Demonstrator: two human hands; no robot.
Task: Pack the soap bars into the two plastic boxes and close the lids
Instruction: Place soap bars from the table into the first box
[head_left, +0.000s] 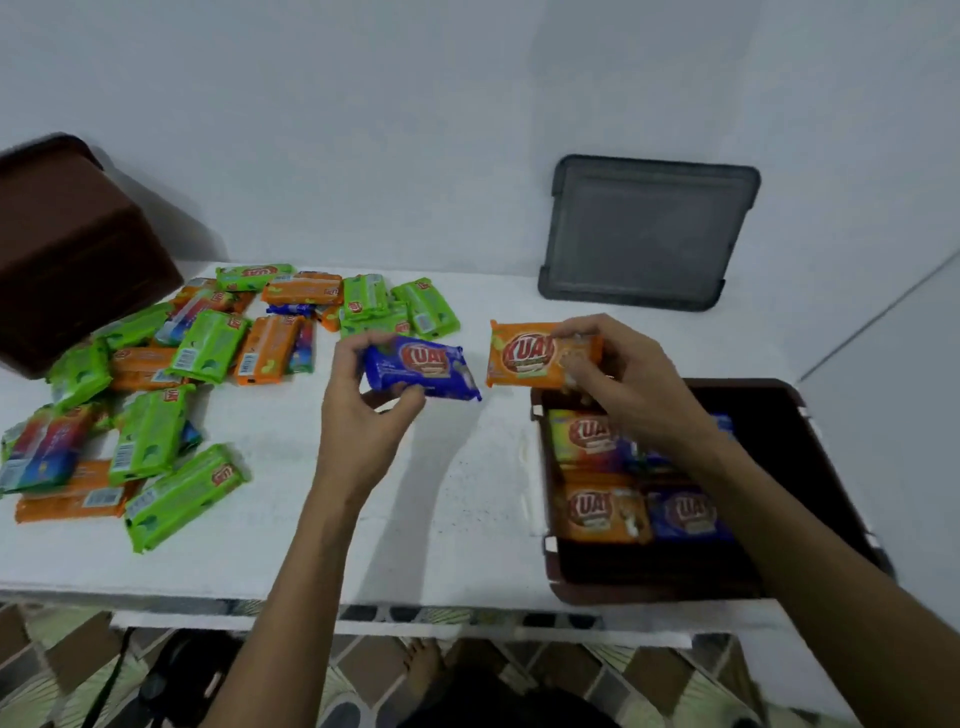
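Right now I am watching the left hand pinching a blue soap bar by its left end, thumb beneath and fingers curled over, so the bar is sticking out toward three o'clock from the grip. The right hand is gripping an orange soap bar by its right end, and that bar is hanging at nine o'clock of the fingers, near the far rim of the open brown box (several bars are lying inside). Loose bars are sitting piled at nine o'clock on the white table.
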